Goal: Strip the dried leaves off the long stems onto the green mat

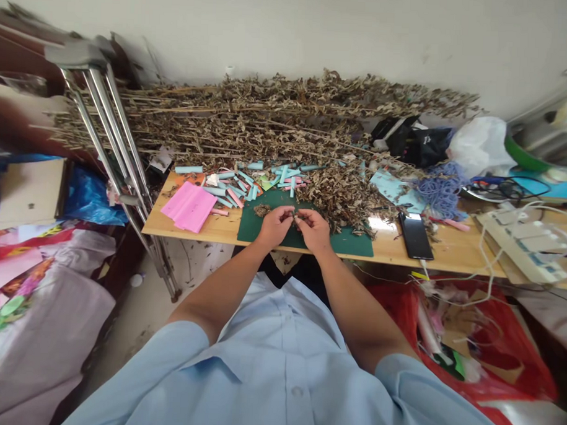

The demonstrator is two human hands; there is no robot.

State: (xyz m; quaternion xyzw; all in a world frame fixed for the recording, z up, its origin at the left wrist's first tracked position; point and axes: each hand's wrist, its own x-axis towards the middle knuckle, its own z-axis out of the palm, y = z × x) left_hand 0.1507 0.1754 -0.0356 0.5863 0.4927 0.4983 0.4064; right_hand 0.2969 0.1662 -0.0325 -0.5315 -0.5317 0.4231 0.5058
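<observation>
Left hand [274,226] and right hand [314,231] close together, grips clamped on a dried sprig [296,219]; only a small crumbled pile [262,210] on the green mat [352,243], a large mass of dried stems [249,121] beyond.

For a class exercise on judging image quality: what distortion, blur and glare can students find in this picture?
Head view: wide-angle distortion bends the metal crutch and stretches the blue shirt sleeves; the frame's left edge is smeared; glare whitens the wooden tabletop; the left hand and right hand look fairly sharp.
</observation>
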